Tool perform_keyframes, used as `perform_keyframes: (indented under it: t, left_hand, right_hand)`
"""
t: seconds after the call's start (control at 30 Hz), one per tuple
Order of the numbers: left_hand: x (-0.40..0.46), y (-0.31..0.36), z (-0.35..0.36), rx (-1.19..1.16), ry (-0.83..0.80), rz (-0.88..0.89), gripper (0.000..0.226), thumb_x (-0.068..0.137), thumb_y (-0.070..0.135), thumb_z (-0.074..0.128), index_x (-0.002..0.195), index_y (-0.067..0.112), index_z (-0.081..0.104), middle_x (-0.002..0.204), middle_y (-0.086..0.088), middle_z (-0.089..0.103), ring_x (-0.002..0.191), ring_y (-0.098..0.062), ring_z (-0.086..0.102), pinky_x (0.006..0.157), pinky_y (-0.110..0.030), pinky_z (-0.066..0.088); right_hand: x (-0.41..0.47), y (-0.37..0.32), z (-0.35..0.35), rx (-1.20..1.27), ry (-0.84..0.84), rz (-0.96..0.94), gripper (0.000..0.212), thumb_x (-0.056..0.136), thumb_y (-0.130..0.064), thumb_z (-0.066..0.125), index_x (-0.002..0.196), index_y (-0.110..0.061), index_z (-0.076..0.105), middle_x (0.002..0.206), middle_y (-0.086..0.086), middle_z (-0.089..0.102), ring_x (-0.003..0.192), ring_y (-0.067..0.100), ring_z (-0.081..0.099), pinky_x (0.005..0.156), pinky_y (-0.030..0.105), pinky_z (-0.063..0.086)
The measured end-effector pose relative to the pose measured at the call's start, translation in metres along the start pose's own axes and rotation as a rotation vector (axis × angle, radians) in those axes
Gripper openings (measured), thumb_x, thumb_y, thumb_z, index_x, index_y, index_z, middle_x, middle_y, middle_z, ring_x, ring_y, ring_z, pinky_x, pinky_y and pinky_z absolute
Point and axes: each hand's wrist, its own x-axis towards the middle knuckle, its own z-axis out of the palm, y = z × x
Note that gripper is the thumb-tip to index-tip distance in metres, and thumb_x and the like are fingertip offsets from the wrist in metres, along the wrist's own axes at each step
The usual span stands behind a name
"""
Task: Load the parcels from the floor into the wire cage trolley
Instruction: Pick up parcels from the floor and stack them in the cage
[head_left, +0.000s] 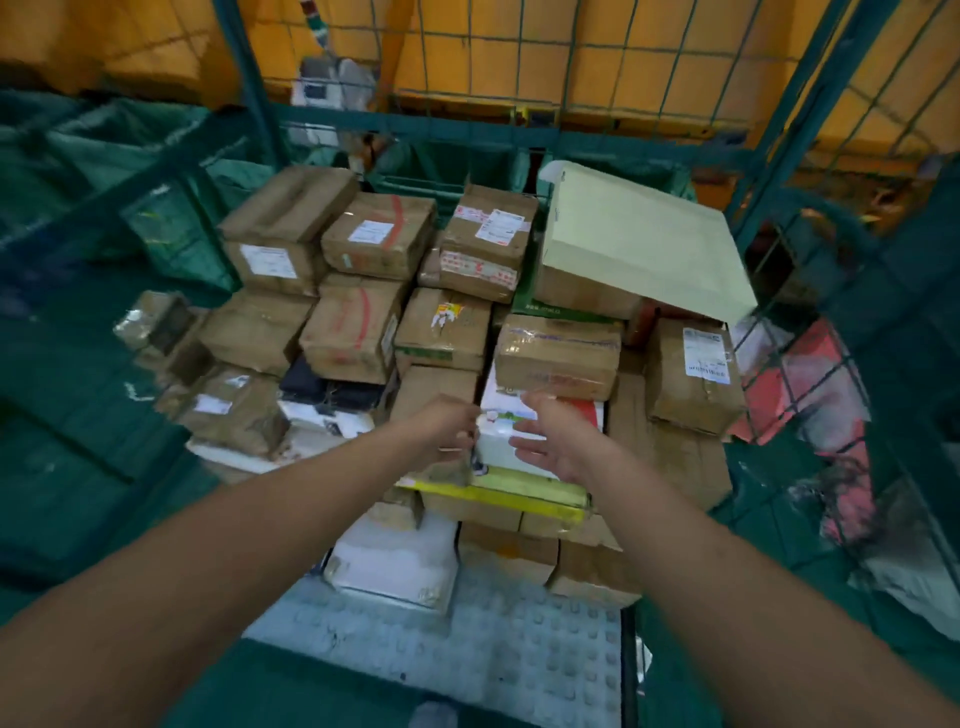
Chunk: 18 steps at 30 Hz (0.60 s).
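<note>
Both my arms reach into the green wire cage trolley (774, 156), which holds several stacked brown cardboard parcels (358, 332). A white parcel with a red patch (498, 436) lies at the front of the stack on a yellow flat parcel (498, 491). My left hand (441, 431) sits at the white parcel's left edge, fingers curled against it. My right hand (550, 441) hovers just to the right over the same parcel, fingers spread and holding nothing. A pale green flat box (634, 239) leans at the back right.
A white padded bag (400, 561) and more brown boxes (587, 566) lie at the stack's near edge on a grey studded floor panel (467, 654). Green sacks (67, 364) surround the cage on the left; red and white bags (810, 395) lie outside the mesh on the right.
</note>
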Motion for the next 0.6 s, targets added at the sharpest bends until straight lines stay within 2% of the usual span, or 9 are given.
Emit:
perform_keyframes:
  t: [0.07,0.13,0.17,0.23,0.3,0.37,0.43,0.53,0.6]
  left_hand:
    - [-0.03,-0.017,-0.005,-0.022,0.033,0.029,0.016,0.105,0.024,0.053,0.089,0.021,0.057,0.094,0.0,0.059,0.087,-0.019,0.058,0.073,-0.028,0.044]
    - [-0.058,-0.04,-0.017,-0.035,0.058,0.029,0.009,0.105,0.027,0.054,0.108,0.02,0.059,0.109,-0.002,0.061,0.088,-0.02,0.061,0.076,-0.029,0.045]
    - [-0.067,-0.049,-0.022,-0.04,0.078,0.026,0.017,0.104,0.027,0.055,0.119,0.019,0.058,0.117,-0.004,0.061,0.09,-0.021,0.062,0.078,-0.03,0.046]
    - [-0.089,-0.076,-0.04,-0.062,0.11,0.013,0.026,0.104,0.026,0.056,0.128,0.016,0.055,0.122,-0.005,0.062,0.092,-0.021,0.063,0.078,-0.03,0.047]
    - [-0.11,-0.095,-0.06,-0.075,0.156,-0.002,0.014,0.104,0.025,0.056,0.116,0.018,0.06,0.11,-0.002,0.063,0.085,-0.017,0.063,0.071,-0.028,0.046]
    - [-0.134,-0.119,-0.082,-0.12,0.234,-0.019,0.008,0.105,0.026,0.055,0.108,0.021,0.059,0.102,0.001,0.062,0.084,-0.016,0.062,0.073,-0.028,0.046]
    - [-0.152,-0.134,-0.101,-0.153,0.289,-0.037,0.013,0.106,0.028,0.053,0.114,0.019,0.058,0.11,-0.001,0.062,0.091,-0.018,0.062,0.079,-0.029,0.051]
    - [-0.181,-0.167,-0.132,-0.207,0.367,-0.067,0.017,0.106,0.031,0.053,0.119,0.02,0.056,0.121,-0.003,0.06,0.105,-0.022,0.062,0.097,-0.038,0.05]
    - [-0.196,-0.187,-0.148,-0.246,0.403,-0.07,0.021,0.105,0.034,0.055,0.122,0.021,0.055,0.123,-0.003,0.06,0.108,-0.022,0.062,0.099,-0.039,0.049]
  right_hand:
    - [-0.027,0.011,0.012,-0.036,-0.037,-0.029,0.019,0.106,-0.038,0.052,0.119,-0.024,0.055,0.124,0.011,0.064,0.121,0.032,0.063,0.108,0.043,0.049]
    - [-0.043,0.028,0.027,-0.087,-0.089,-0.041,0.017,0.107,-0.034,0.049,0.111,-0.021,0.06,0.103,0.008,0.065,0.101,0.029,0.065,0.102,0.04,0.05]
    - [-0.048,0.034,0.034,-0.101,-0.115,-0.043,0.022,0.106,-0.034,0.048,0.116,-0.019,0.061,0.097,0.007,0.062,0.092,0.027,0.06,0.095,0.038,0.05]
    - [-0.057,0.054,0.055,-0.148,-0.157,-0.038,0.031,0.105,-0.038,0.048,0.129,-0.02,0.057,0.108,0.006,0.06,0.093,0.024,0.055,0.085,0.034,0.048]
    - [-0.069,0.068,0.075,-0.197,-0.207,-0.019,0.026,0.107,-0.039,0.045,0.128,-0.026,0.052,0.119,0.005,0.058,0.094,0.022,0.056,0.076,0.03,0.046]
    - [-0.085,0.081,0.099,-0.263,-0.28,0.003,0.021,0.108,-0.038,0.041,0.125,-0.03,0.05,0.12,0.006,0.056,0.084,0.019,0.055,0.071,0.029,0.044]
    - [-0.093,0.089,0.118,-0.335,-0.355,0.01,0.023,0.109,-0.039,0.04,0.127,-0.03,0.049,0.119,0.007,0.056,0.081,0.018,0.054,0.074,0.03,0.044]
    - [-0.105,0.105,0.159,-0.424,-0.416,0.02,0.027,0.109,-0.038,0.043,0.131,-0.024,0.049,0.112,0.005,0.063,0.093,0.024,0.056,0.082,0.034,0.047]
    - [-0.11,0.115,0.185,-0.461,-0.465,0.03,0.03,0.107,-0.038,0.048,0.132,-0.022,0.053,0.118,0.009,0.066,0.096,0.024,0.057,0.083,0.034,0.047]
